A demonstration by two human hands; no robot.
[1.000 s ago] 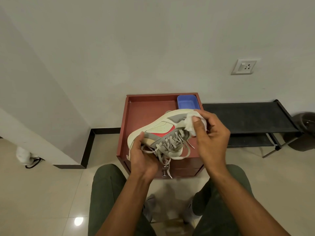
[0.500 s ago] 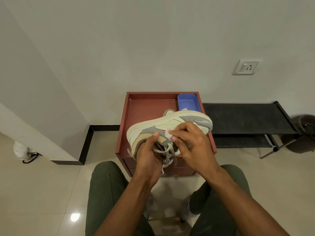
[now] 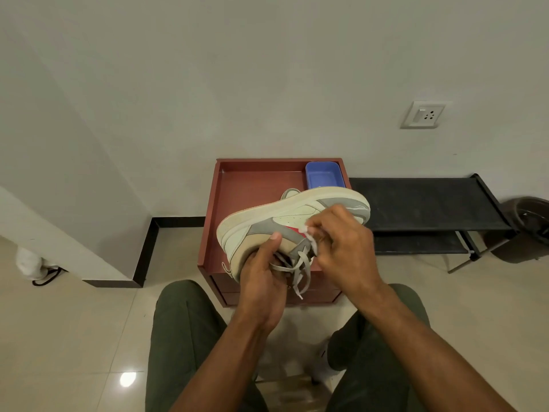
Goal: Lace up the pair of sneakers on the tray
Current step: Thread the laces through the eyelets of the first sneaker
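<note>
A cream and grey sneaker with a red patch is held on its side above the reddish-brown tray, sole facing away from me. My left hand grips it at the heel and collar, thumb on the grey side panel. My right hand pinches a grey lace near the eyelets, beside the red patch. Loose lace ends hang down between my hands. Part of a second sneaker peeks out behind the held one on the tray.
A blue plastic tub sits in the tray's far right corner. The tray tops a small drawer cabinet against the wall. A black shoe rack stands to the right, with a dark bin beyond it. My knees frame the cabinet.
The sneaker has turned further onto its side, sole away from me. My right hand left the toe, dropping a white cloth from view, and moved down to the laces.
</note>
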